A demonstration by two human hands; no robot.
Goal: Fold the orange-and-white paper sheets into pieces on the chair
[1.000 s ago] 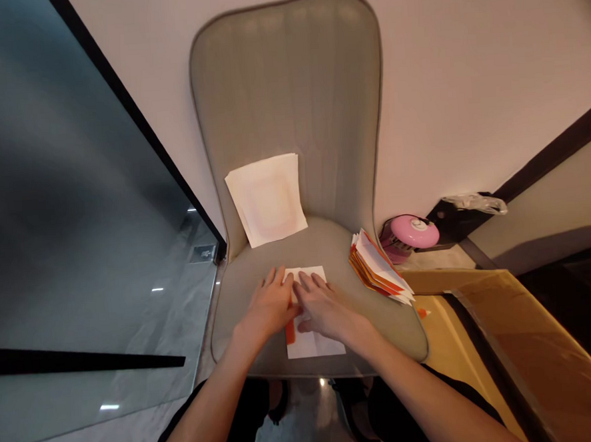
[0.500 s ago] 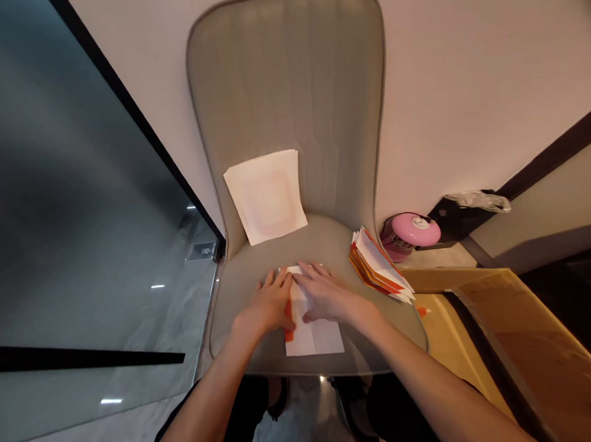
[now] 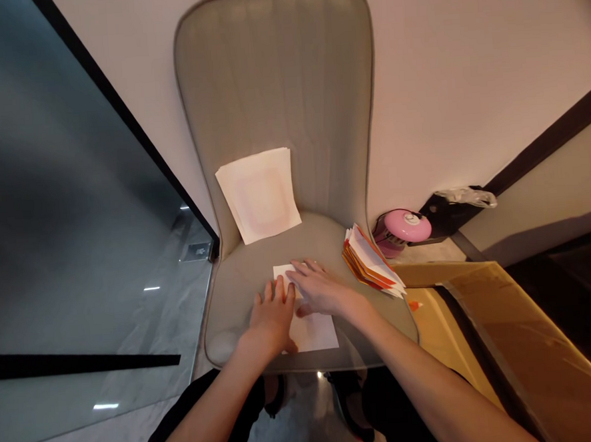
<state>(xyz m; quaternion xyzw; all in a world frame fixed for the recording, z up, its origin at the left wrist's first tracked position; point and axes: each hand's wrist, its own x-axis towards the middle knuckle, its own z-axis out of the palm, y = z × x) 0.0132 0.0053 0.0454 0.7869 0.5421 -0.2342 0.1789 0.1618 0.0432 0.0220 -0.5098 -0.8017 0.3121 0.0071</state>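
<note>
A white sheet of paper (image 3: 318, 333) lies near the front edge of the grey chair seat (image 3: 224, 285). My left hand (image 3: 274, 317) rests on its left side, fingers spread and pointing away from me. Over its upper part lies my right hand (image 3: 318, 287), fingers stretched out toward the far left corner. Both palms face down and neither hand grips anything. Much of the sheet is hidden under them. To the right on the seat sits a pile of folded papers (image 3: 374, 264), white with red and orange faces.
A stack of square white sheets (image 3: 261, 196) leans against the chair's backrest (image 3: 276, 75). On the right are a cardboard box (image 3: 528, 340), a pink rounded object (image 3: 408, 226) and a black box (image 3: 443, 215) with clear plastic on it. A dark glass panel (image 3: 73, 194) stands at the left.
My left hand has slid down and turned slightly over the paper's left side. The orange strip seen there earlier no longer shows. The whole view has shifted a little.
</note>
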